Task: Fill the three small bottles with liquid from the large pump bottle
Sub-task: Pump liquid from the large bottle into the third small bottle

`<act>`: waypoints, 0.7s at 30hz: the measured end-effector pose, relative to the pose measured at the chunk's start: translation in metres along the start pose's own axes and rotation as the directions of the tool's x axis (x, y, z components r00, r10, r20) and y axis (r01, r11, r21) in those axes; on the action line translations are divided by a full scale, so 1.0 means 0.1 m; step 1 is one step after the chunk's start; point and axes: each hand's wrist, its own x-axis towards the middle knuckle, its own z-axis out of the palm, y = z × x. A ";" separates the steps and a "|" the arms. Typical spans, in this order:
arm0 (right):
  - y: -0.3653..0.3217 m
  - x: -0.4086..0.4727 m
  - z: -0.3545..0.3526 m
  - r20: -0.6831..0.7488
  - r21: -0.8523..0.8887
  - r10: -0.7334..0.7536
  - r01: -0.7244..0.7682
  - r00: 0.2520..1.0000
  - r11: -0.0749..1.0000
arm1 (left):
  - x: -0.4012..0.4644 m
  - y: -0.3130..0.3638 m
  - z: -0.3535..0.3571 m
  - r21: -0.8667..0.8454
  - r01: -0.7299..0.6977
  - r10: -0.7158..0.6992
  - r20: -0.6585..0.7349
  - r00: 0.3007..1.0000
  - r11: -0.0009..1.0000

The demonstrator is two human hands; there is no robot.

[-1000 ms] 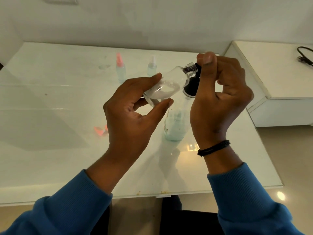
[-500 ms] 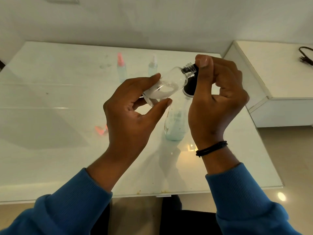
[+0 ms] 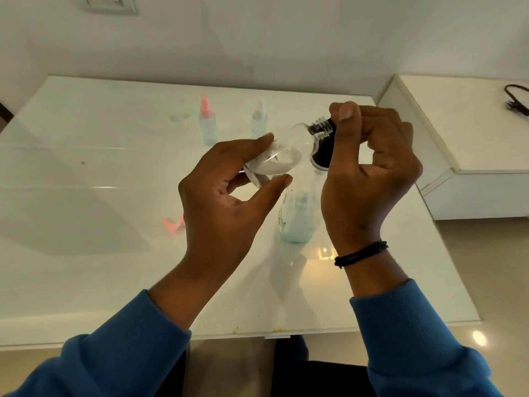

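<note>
Small clear plastic bottle (image 3: pixel 282 156), uncapped and tilted, sits gripped in your left hand (image 3: pixel 226 193) above the large pump bottle (image 3: pixel 299 216); your right hand (image 3: pixel 369 167) curls around its black pump head (image 3: pixel 323 154). Two capped bottles (image 3: pixel 208 121) behind look finished; this one seems last.

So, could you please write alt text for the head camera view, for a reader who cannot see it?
A person's left hand holds a small uncapped clear bottle tilted toward the black pump head of a large bottle, which the right hand grips. Two capped small bottles stand farther back on the white table.
</note>
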 end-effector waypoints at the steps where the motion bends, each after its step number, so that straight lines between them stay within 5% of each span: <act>1: 0.00 0.02 -0.01 0.003 0.003 -0.004 0.004 1.000 1.000 | 0.00 0.00 0.00 0.002 -0.002 0.002 0.001 1.000 1.000; 21: 0.00 0.00 0.01 -0.006 0.033 0.019 -0.018 1.000 0.999 | 0.01 -0.01 -0.01 0.008 -0.003 0.003 -0.003 1.000 1.000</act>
